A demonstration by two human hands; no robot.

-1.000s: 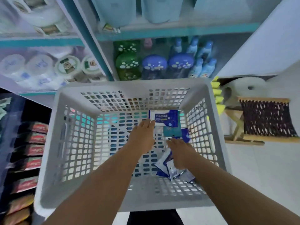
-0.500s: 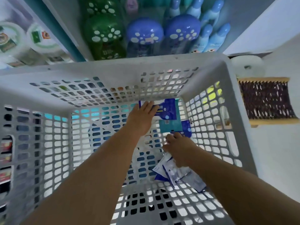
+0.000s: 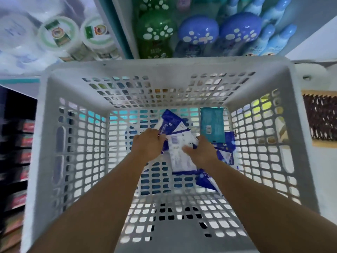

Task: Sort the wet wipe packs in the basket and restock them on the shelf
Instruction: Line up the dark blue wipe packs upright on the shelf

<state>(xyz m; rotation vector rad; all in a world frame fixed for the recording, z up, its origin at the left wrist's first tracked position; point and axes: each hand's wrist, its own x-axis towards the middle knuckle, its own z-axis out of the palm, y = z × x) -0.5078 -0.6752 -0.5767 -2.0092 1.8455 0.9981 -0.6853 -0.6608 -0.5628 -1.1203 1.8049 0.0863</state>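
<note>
Standing before stocked shelves (image 3: 156, 33), basket (image 3: 164, 68) holds packs (image 3: 182, 156).

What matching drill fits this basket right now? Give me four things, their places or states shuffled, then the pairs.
Things:
1. teal pack
2. left hand
3. right hand
4. green bottle

Places or states:
A. on the shelf beyond the basket
B. grips a blue pack
C. lies barcode up, near the far right corner
D. holds a white pack

Pairs: 1-C, 2-B, 3-D, 4-A
</note>
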